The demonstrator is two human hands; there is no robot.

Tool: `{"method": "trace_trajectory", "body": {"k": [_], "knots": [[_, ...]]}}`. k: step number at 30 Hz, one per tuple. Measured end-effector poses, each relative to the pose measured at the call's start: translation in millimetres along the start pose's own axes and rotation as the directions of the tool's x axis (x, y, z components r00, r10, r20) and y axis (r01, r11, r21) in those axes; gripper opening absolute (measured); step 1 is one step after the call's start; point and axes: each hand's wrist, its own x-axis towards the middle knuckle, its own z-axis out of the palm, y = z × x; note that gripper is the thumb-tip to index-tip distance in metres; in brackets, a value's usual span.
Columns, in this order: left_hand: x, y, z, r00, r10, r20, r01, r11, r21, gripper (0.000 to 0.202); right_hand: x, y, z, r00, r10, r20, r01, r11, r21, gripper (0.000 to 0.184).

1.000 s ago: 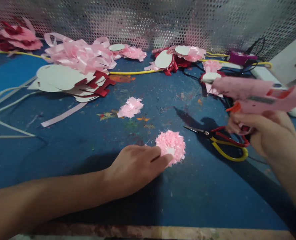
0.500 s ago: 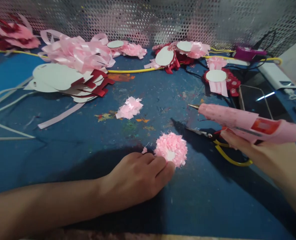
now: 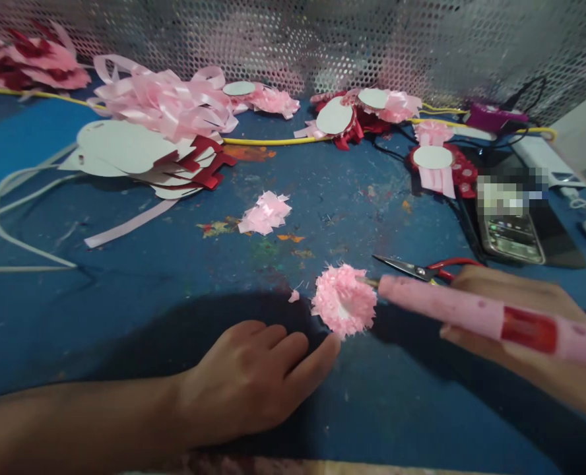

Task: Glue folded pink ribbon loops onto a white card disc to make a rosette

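A round pink rosette [image 3: 345,274] of frilly ribbon pieces lies on the blue table, its white centre partly uncovered. My left hand [image 3: 260,379] rests at its lower left, fingers curled and one digit on the rosette's lower edge; some fingertips are hidden. Held in my right hand [image 3: 511,297] is a pink hot glue gun [image 3: 441,307], its metal nozzle at the rosette's upper right rim. My right fingers are wrapped round the grip, mostly behind the gun. Just beyond it, scissors [image 3: 412,269] with a red handle lie partly covered. A small heap of pink ribbon pieces [image 3: 266,212] lies farther back.
Pink ribbon strips [image 3: 169,99] are piled behind white and red card cut-outs [image 3: 119,148]. Finished-looking rosettes [image 3: 335,117] with white discs line the back by a metal mesh [image 3: 273,39]. A phone [image 3: 513,231] lies right; a white cable [image 3: 20,257] loops left.
My right hand has brought the glue gun down and left, from above the table to the rosette's rim. My left fingers have drawn back from the rosette's centre to its lower edge.
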Motion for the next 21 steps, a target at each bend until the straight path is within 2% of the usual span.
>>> {"method": "trace_trajectory", "body": {"k": [3, 5, 9, 14, 21], "knots": [[-0.4, 1.4, 2.3, 0.999, -0.033, 0.024, 0.032, 0.999, 0.028, 0.038, -5.3, -10.2, 6.2, 0.991, -0.028, 0.128, 0.016, 0.996, 0.088, 0.016], [0.6, 1.6, 3.9, 0.998, -0.054, 0.017, 0.053, 0.997, 0.057, 0.039, -5.4, -14.0, 8.1, 0.986, -0.022, 0.164, 0.011, 0.998, 0.069, 0.02], [0.7, 1.9, 5.3, 0.998, -0.06, -0.012, 0.061, 0.995, 0.084, 0.033, -3.1, -15.1, 8.1, 0.957, -0.078, 0.279, 0.086, 0.996, -0.015, 0.023], [0.8, 2.0, 5.0, 0.997, -0.071, -0.014, 0.072, 0.994, 0.082, 0.028, -8.1, -16.8, 12.6, 0.983, -0.054, 0.176, 0.07, 0.994, -0.088, 0.02], [0.8, 2.2, 5.8, 0.997, -0.074, -0.016, 0.075, 0.994, 0.081, 0.026, -4.6, -21.3, 15.5, 0.984, -0.03, 0.177, 0.057, 0.987, -0.147, 0.02]]}}
